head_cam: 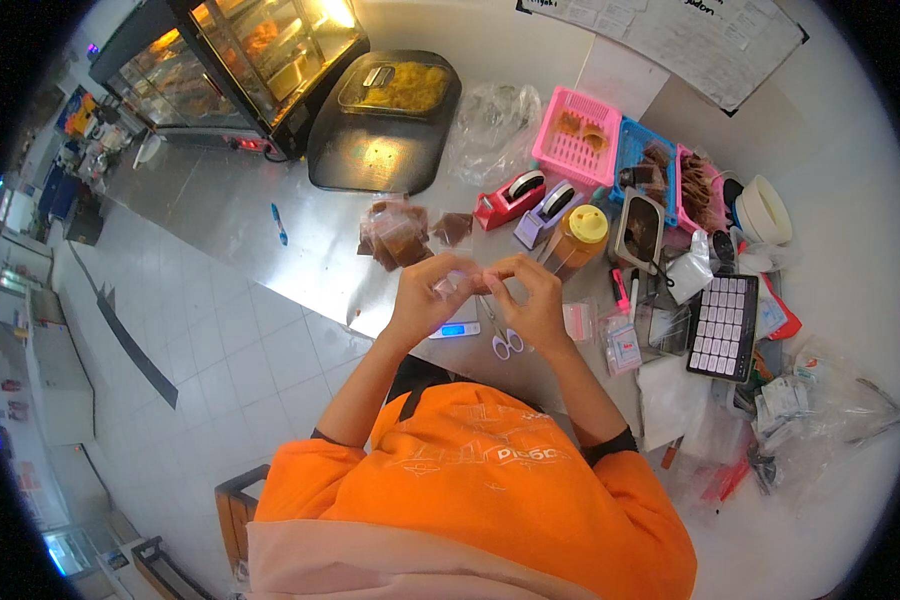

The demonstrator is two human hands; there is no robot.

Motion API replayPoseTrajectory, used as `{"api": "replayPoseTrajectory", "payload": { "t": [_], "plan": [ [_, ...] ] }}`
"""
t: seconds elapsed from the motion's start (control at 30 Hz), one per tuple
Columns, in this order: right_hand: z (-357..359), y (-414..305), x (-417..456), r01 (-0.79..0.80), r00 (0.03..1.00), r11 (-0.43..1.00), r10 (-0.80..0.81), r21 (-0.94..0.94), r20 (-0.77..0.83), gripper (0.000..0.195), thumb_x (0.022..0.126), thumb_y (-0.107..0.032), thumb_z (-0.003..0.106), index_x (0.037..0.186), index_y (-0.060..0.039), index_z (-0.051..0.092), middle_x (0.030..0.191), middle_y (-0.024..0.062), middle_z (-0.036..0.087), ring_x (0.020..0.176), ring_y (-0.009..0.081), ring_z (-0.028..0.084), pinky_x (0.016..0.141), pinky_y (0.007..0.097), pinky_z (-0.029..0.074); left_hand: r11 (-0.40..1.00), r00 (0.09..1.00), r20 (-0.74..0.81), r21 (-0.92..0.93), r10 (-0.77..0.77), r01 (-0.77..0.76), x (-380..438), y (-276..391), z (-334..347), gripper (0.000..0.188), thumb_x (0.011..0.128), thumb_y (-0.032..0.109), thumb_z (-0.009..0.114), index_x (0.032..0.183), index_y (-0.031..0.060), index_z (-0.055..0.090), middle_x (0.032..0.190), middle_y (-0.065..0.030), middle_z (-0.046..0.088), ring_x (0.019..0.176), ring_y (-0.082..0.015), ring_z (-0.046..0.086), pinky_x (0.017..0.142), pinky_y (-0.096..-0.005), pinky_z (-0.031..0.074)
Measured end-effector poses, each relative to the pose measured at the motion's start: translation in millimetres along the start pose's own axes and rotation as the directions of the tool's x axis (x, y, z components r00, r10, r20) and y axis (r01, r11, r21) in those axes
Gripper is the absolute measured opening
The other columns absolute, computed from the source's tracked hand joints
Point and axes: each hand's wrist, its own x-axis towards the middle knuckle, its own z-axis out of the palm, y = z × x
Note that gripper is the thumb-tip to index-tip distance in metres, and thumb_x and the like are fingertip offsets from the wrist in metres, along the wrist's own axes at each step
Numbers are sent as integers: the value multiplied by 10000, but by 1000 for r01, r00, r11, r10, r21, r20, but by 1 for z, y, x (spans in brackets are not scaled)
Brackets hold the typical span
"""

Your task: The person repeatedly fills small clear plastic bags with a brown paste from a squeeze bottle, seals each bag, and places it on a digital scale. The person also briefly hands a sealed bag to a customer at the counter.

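Over the steel counter, my left hand (436,294) and my right hand (526,298) meet at the fingertips. Between them they pinch a small clear plastic bag (450,283), partly hidden by the fingers. Just beyond lies a pile of small clear packets of brown sauce (394,231), with another brown packet (453,228) beside it. Below the hands rest a digital scale (456,329) with a lit blue display and scissors (507,343) with pale purple handles. A yellow-capped squeeze bottle (586,226) stands beyond my right hand.
Red (507,204) and purple (544,217) tape dispensers stand behind the hands. Pink (577,161) and blue (664,135) baskets, a metal sauce container (640,225) and a black-framed keypad (723,327) crowd the right. A black tray (345,161) and a glass food warmer (270,82) are at the back left.
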Motion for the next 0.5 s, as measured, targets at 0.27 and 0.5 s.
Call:
{"api": "replayPoseTrajectory", "payload": {
  "t": [0.27,0.5],
  "plan": [
    [13,23,-17,-229,973,960,224,160,49,72,859,-87,597,876,-18,594,829,83,663,737,178,637,681,292,492,969,970,-117,104,-214,226,-24,-35,-27,116,770,81,681,886,69,681,832,-45,683,727,-140,630,630,-255,463],
    [71,112,-49,-773,628,492,680,400,378,200,917,-175,546,1016,-1,542,948,97,656,776,150,628,665,251,512,399,726,-138,-895,-674,201,-50,-89,-74,146,839,180,651,925,117,551,821,8,539,643,-81,510,541,-225,406]
  ]
}}
